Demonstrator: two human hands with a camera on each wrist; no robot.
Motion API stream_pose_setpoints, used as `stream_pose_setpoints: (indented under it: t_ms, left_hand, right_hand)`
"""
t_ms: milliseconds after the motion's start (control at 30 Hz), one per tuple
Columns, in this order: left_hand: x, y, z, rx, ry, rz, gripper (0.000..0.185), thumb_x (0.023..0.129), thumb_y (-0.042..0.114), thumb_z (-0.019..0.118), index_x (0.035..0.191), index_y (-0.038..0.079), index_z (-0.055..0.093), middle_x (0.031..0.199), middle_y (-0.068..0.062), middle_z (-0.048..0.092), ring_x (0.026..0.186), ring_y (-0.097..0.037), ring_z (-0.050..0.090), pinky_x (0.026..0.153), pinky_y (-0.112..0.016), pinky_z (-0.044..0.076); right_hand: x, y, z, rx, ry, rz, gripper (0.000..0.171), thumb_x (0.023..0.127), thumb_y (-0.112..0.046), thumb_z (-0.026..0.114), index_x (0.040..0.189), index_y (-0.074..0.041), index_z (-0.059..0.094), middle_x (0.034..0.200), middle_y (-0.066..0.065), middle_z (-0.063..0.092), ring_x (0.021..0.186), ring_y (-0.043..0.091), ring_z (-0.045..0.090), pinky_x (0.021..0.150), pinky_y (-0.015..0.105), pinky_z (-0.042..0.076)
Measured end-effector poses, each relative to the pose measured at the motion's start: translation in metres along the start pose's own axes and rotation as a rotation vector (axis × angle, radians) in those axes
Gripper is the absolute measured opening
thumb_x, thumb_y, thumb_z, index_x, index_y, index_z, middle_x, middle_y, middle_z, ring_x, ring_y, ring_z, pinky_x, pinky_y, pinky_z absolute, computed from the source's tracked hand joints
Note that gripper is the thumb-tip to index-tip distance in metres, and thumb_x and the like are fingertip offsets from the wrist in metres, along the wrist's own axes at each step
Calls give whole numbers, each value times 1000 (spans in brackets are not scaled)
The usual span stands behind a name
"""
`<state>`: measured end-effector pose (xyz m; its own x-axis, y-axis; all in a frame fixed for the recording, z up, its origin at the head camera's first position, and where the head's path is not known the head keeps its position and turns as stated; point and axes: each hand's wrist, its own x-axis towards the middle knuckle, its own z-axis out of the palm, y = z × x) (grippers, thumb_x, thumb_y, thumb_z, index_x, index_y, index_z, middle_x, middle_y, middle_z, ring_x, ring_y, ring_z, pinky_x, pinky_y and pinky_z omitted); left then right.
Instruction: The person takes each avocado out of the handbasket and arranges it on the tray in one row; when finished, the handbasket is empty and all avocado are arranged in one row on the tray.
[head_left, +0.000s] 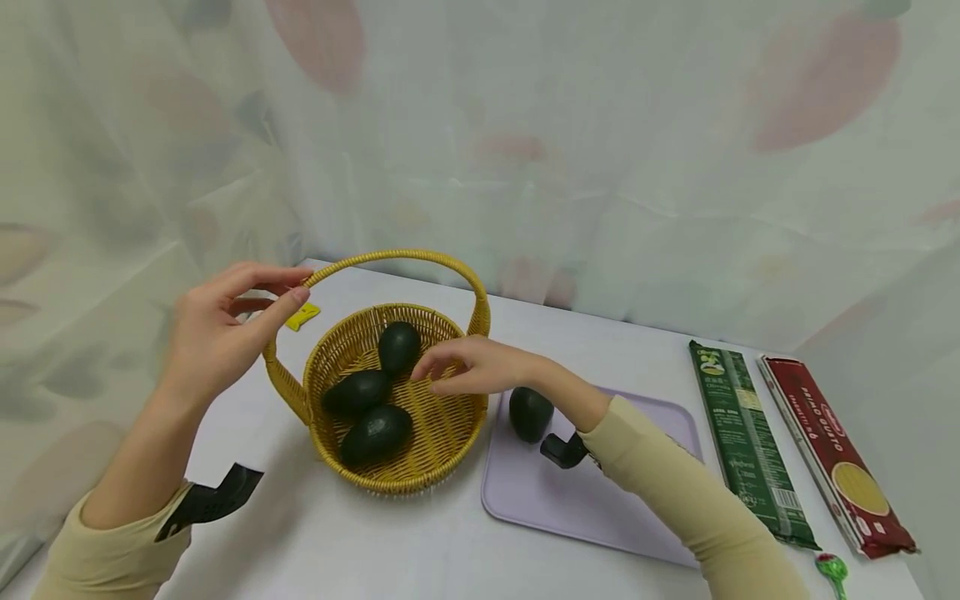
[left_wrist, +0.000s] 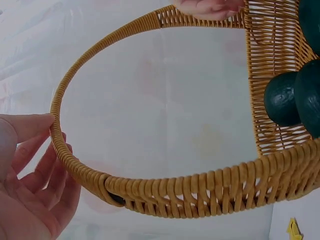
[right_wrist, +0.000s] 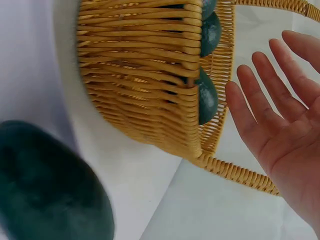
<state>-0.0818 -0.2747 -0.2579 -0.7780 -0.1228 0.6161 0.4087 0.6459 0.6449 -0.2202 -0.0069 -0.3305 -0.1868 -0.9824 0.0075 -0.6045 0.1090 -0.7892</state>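
Observation:
A yellow wicker basket point(head_left: 450, 442) holds three dark green avocados point(head_left: 375, 433). My left hand point(head_left: 292, 292) pinches the left end of the basket handle point(head_left: 405, 254) between thumb and fingers; the left wrist view shows the handle point(left_wrist: 100, 50) running between them at my left hand point(left_wrist: 47, 145). My right hand point(head_left: 438, 371) hovers over the basket's right rim with fingers straight and nothing in it; its bare palm point(right_wrist: 280, 135) faces the basket point(right_wrist: 140, 75). A fourth avocado point(head_left: 530, 412) stands on the lilac tray point(head_left: 570, 500), just right of the basket.
A green pasta packet point(head_left: 742, 433) and a red one point(head_left: 832, 450) lie at the right of the white table. A small yellow item point(head_left: 303, 316) lies behind the basket. A green object point(head_left: 831, 571) is at the front right. A curtain hangs behind.

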Motion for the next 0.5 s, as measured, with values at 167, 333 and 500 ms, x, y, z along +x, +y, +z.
stream_pose_setpoints:
  t_ms: [167,333,500]
  left_hand:
    - [0,0,0,40,26,81,20,80,-7,75,98,0,75,99,6,71,85,-6,60,75,-10,48]
    - [1,4,0,65,13,60,16,83,-3,74,98,3,76,98,12,69,86,-4,60,75,-9,47]
    - [2,8,-1,60,-1,-9,12,86,3,73,98,2,75,99,13,69,87,-5,59,75,-10,46]
  right_hand:
    - [14,0,-1,0,-44,8,28,97,-15,61,123,-8,62,121,2,63,113,15,59,94,28,49]
    - [30,3,1,-15,-105,19,32,97,-17,60,127,-4,61,126,8,62,111,10,58,96,26,46]
    - [47,1,2,-27,-180,71,35,97,-18,60,130,-4,59,126,11,61,110,8,58,94,22,46]
